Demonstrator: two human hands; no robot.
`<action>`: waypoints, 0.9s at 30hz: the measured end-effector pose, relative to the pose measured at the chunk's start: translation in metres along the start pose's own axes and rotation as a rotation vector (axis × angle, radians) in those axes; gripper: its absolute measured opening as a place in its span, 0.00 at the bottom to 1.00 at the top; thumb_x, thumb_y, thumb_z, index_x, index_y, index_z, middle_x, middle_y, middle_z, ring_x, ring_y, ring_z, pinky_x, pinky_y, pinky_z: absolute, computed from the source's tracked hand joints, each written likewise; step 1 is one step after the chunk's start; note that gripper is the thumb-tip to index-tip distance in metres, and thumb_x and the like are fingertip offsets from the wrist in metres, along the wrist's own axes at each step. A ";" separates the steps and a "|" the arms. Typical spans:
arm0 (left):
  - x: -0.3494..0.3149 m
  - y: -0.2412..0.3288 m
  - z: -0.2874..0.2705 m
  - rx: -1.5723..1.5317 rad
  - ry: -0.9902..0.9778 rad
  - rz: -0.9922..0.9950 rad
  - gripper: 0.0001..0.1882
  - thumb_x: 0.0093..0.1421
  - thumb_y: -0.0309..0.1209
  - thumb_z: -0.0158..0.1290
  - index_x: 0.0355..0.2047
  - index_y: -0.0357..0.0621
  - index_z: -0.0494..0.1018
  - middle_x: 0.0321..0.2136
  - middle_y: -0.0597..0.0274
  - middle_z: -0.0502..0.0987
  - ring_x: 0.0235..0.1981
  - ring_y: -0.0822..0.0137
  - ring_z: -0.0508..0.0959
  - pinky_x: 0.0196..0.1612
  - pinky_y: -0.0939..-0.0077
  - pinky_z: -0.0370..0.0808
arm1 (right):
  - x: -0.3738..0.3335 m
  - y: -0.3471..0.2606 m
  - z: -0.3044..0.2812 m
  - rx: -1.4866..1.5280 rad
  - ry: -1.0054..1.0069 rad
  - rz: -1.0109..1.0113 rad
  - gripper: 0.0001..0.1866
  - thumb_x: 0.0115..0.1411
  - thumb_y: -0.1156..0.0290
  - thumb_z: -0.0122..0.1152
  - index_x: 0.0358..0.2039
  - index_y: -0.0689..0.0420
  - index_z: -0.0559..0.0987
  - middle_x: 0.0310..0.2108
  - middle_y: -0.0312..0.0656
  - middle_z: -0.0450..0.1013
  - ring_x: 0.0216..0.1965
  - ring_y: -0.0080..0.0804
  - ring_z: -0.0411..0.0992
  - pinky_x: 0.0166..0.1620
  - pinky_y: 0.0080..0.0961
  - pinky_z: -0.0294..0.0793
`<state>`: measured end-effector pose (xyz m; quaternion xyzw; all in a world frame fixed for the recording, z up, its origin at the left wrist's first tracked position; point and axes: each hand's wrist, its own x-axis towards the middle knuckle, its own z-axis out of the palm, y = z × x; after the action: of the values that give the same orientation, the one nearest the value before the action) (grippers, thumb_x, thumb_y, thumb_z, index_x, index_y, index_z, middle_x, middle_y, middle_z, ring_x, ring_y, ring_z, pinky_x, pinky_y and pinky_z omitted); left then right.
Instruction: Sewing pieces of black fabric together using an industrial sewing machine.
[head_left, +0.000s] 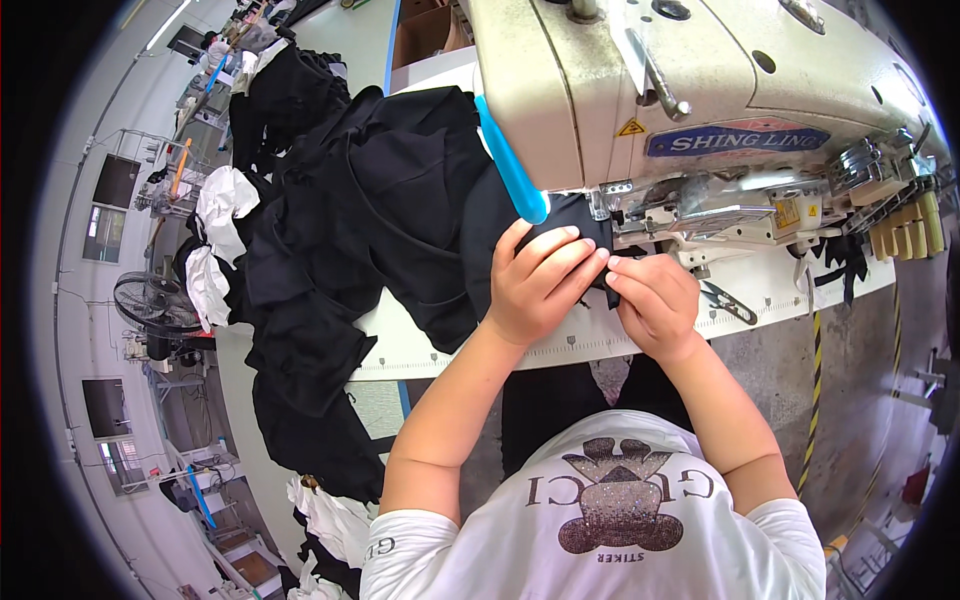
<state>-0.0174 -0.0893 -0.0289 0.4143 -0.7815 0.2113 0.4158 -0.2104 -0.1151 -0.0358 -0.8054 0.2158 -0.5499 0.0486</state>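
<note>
Black fabric [400, 190] lies in a large heap on the white table, and one end of it runs under the head of a cream industrial sewing machine [530, 100]. My left hand [545, 280] rests on this cloth just in front of the presser foot [599, 203], its fingers bent and pressing the fabric. Close beside it, my right hand [655, 300] pinches the cloth's edge between thumb and fingers. The fingertips of both hands nearly meet. A light-blue curved strip [515, 165] on the machine ends just above my left fingers. The stitching spot itself is mostly hidden.
Thread snips [728, 303] lie on the table right of my right hand. A ruler scale runs along the table's front edge [480, 362]. Crumpled white paper [222, 215] sits by the heap on the left. A cardboard box [428, 38] stands behind. Black scraps [845, 265] hang at the right.
</note>
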 end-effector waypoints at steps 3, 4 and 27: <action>-0.002 -0.003 -0.002 0.001 -0.004 0.000 0.12 0.53 0.30 0.68 0.39 0.55 0.86 0.41 0.76 0.82 0.48 0.69 0.80 0.66 0.53 0.65 | 0.004 0.003 0.002 -0.020 0.009 -0.009 0.16 0.43 0.83 0.67 0.35 0.61 0.83 0.39 0.42 0.82 0.29 0.38 0.78 0.29 0.29 0.78; -0.001 -0.004 -0.003 0.005 -0.015 -0.006 0.10 0.53 0.30 0.68 0.38 0.55 0.85 0.41 0.76 0.82 0.48 0.70 0.80 0.66 0.52 0.64 | 0.006 0.004 0.003 -0.034 0.012 -0.016 0.15 0.43 0.83 0.67 0.35 0.61 0.83 0.39 0.42 0.82 0.29 0.37 0.78 0.29 0.29 0.78; 0.009 -0.013 -0.006 0.021 -0.076 -0.032 0.08 0.56 0.31 0.62 0.37 0.56 0.85 0.42 0.77 0.84 0.46 0.71 0.81 0.65 0.52 0.68 | 0.005 0.008 0.004 -0.179 0.040 -0.021 0.18 0.40 0.79 0.71 0.36 0.54 0.83 0.37 0.34 0.77 0.33 0.35 0.73 0.34 0.29 0.73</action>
<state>-0.0063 -0.0965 -0.0183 0.4388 -0.7877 0.1971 0.3849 -0.2075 -0.1249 -0.0358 -0.7975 0.2565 -0.5451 -0.0338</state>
